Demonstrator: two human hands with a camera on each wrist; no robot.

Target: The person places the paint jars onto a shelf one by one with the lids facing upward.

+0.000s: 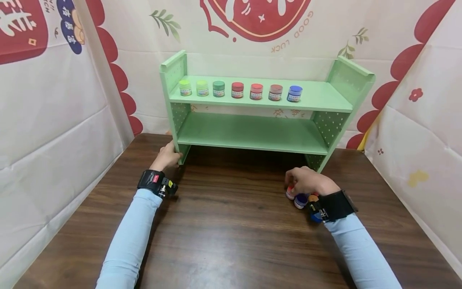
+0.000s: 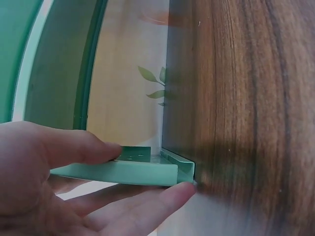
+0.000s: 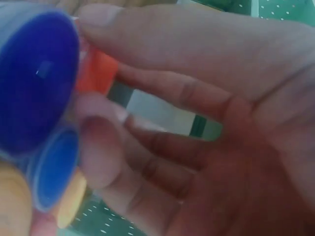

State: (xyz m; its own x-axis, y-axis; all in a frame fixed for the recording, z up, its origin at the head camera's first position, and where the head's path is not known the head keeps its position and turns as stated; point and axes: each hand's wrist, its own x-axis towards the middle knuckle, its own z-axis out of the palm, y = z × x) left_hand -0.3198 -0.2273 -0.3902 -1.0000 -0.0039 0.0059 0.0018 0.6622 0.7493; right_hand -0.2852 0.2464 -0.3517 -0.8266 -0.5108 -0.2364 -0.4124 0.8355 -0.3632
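My left hand [image 1: 167,156] grips the lower end of the left side panel of a light green two-tier shelf [image 1: 252,128]. The left wrist view shows the thumb on one face of the panel [image 2: 123,172] and the fingers on the other. By the shelf's right foot, my right hand [image 1: 306,179] has thumb and fingers around a small paint jar with an orange-red lid [image 1: 290,192], partly hidden by the fingers. Close beside it stand a dark blue jar [image 1: 300,201], an orange-lidded jar [image 1: 313,198] and a blue jar [image 1: 316,218], the last two partly covered by the wrist strap.
Along the upper tier runs a row of paint jars: light green [image 1: 185,87], dark green [image 1: 218,88], several red-toned ones [image 1: 256,92] and a blue one [image 1: 294,94]. The shelf stands at the back of a brown wooden table [image 1: 216,224], before a printed cloth [image 1: 252,64].
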